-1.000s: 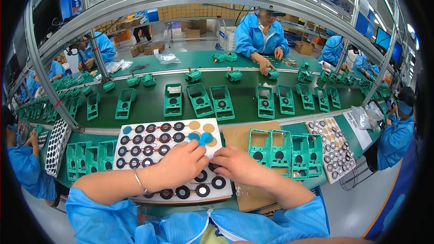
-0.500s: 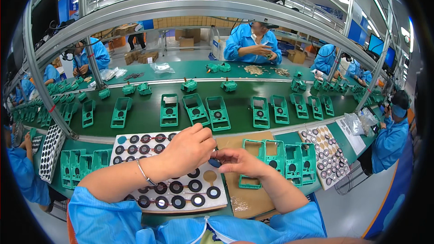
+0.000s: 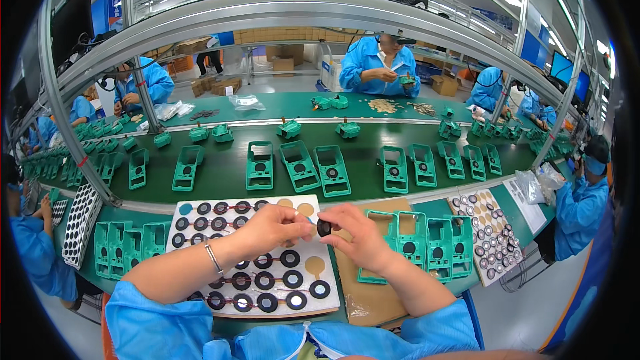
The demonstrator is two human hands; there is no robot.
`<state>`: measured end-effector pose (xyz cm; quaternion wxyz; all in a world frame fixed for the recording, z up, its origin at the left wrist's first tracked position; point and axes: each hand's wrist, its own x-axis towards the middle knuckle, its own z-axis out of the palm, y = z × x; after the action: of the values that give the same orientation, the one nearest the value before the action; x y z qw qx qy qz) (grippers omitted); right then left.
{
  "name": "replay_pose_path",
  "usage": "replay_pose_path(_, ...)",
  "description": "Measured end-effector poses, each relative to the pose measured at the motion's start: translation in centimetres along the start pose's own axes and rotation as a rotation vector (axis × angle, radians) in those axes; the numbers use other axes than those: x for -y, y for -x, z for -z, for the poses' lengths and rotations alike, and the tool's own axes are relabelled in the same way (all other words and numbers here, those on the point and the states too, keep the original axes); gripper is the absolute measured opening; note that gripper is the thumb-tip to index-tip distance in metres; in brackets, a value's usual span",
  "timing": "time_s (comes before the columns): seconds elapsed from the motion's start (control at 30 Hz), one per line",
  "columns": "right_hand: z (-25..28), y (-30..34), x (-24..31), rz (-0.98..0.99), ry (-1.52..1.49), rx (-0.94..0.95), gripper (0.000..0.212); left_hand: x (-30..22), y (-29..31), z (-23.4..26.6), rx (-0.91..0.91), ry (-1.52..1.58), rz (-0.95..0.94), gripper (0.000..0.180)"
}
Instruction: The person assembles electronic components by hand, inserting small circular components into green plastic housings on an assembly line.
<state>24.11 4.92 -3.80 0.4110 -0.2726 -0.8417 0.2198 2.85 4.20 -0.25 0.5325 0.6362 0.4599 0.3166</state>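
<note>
Over a white foam tray (image 3: 300,303) my two hands work close together. My right hand (image 3: 360,235) pinches a small black round speaker (image 3: 324,228) on edge between thumb and fingertips. Just left of it, my left hand (image 3: 283,227) is closed, its thumb and finger pressed together near the speaker; what they hold is too small to make out. Rows of black round speakers (image 3: 265,281) with pale centres and thin red wires lie in the tray. A few round recesses show bare tan bottoms.
Green plastic housings (image 3: 440,243) stand on cardboard (image 3: 363,293) at right, beside another tray of round parts (image 3: 490,247). More housings (image 3: 333,172) line the dark green belt ahead. A metal frame (image 3: 320,10) spans above it. Co-workers in blue sit across and at both sides.
My hands have drawn slightly apart, and the left has dropped lower. The speaker has turned in my right fingers to show its black side. The co-worker opposite now holds up a green part.
</note>
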Motion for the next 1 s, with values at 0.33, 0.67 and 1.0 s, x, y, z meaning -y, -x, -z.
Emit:
replay_pose_path(0.33,-0.1,-0.6,0.9,0.159,0.244,0.006,0.043,0.9,-0.7,0.1,0.077,0.185,0.103,0.010)
replay_pose_path(0.67,-0.6,-0.4,-2.2,-0.351,-0.799,-0.001,0.039,2.2,-1.6,1.3,0.065,0.095,0.138,0.012)
replay_pose_path(1.0,1.5,-2.8,-3.1,-0.284,-0.830,-0.155,0.038,1.1,-3.4,2.3,-0.106,-1.291,-0.396,0.011)
